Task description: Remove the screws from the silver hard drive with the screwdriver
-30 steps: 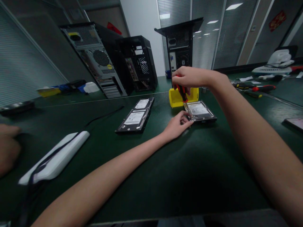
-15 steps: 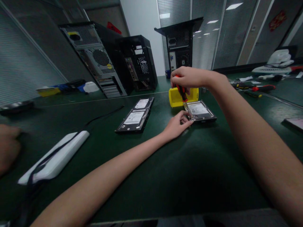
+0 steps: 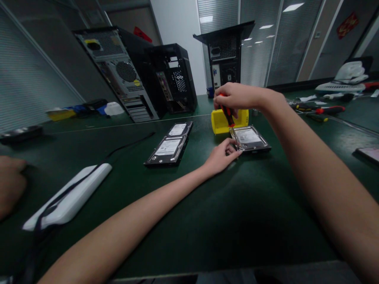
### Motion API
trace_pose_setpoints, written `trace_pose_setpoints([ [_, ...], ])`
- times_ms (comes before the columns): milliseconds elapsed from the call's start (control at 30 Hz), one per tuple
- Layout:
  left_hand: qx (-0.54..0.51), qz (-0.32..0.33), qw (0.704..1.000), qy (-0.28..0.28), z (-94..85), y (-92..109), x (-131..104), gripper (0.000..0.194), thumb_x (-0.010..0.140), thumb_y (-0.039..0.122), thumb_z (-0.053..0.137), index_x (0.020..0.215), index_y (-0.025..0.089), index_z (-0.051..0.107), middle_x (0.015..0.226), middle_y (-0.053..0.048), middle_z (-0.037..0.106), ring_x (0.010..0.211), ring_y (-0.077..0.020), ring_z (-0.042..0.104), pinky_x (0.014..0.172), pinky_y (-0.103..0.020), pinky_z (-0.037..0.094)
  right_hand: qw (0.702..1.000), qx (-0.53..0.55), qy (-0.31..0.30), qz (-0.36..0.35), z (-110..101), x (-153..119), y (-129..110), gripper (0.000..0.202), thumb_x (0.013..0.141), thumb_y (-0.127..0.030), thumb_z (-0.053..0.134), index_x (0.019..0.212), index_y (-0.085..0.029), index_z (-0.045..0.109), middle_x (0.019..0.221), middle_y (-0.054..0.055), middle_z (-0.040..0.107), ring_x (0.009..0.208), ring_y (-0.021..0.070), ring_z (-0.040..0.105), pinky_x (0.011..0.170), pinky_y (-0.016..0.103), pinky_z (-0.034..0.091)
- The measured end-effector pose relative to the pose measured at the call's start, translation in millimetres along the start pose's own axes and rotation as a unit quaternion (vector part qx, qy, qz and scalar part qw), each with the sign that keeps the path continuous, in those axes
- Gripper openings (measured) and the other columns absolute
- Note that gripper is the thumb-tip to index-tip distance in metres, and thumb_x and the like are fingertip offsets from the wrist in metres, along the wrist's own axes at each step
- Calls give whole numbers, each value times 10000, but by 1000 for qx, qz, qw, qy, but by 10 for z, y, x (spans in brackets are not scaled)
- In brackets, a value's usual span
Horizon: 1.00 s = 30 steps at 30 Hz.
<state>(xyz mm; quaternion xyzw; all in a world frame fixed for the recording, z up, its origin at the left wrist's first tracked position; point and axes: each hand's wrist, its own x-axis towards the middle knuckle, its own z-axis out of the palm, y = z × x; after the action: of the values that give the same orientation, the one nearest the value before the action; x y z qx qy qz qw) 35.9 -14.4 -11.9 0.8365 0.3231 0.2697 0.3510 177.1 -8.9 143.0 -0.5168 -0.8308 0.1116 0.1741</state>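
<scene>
Another person's hand [image 3: 12, 185], blurred, enters far to the left of a yellow container [image 3: 219, 124] on a green worktop [image 3: 207, 221]. Between that hand and the container lies a white slab-shaped object [image 3: 79, 189] with a dark cord across it, nearer the camera. A silver-backed computer tower [image 3: 118, 75] and an open black case [image 3: 173, 79] stand left of the container and beyond it; two hard drives [image 3: 171, 142] lie end to end to its left. In front of the container, the worker's left hand [image 3: 220, 157] rests with fingers curled at a corner of a third hard drive [image 3: 251, 137]; whether they pinch drive or tool cannot be told. Above the container, the right hand [image 3: 229, 98] grips a red-and-black screwdriver [image 3: 227, 116], its shaft slanting down to that corner. The third drive lies flat, just in front and to the right of the container. Compared with a second earlier, the right hand sits very slightly farther left; the drives and container are unmoved. Hand tools [image 3: 328, 110] lie well to the container's right.
</scene>
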Motion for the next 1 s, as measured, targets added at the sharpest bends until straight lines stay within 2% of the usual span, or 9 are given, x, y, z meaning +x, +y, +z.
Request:
trace_pose_setpoints([
  [467,4,2,1000,0,2,1,-1,364,851,384,555,1115,139,503,803,-21,588,727,-134,552,688,-273,443,1000,-4,2,-3,-6,5,7,268,898,-266,395,1020,-123,586,982,114,679,576,122,629,490,209,468],
  [1000,-1,2,1000,-1,0,13,4,353,852,364,550,1113,133,498,786,-19,576,717,-132,544,689,-271,442,1000,-5,2,3,-5,9,13,271,898,-279,404,1030,-131,588,911,99,686,564,118,620,504,209,467],
])
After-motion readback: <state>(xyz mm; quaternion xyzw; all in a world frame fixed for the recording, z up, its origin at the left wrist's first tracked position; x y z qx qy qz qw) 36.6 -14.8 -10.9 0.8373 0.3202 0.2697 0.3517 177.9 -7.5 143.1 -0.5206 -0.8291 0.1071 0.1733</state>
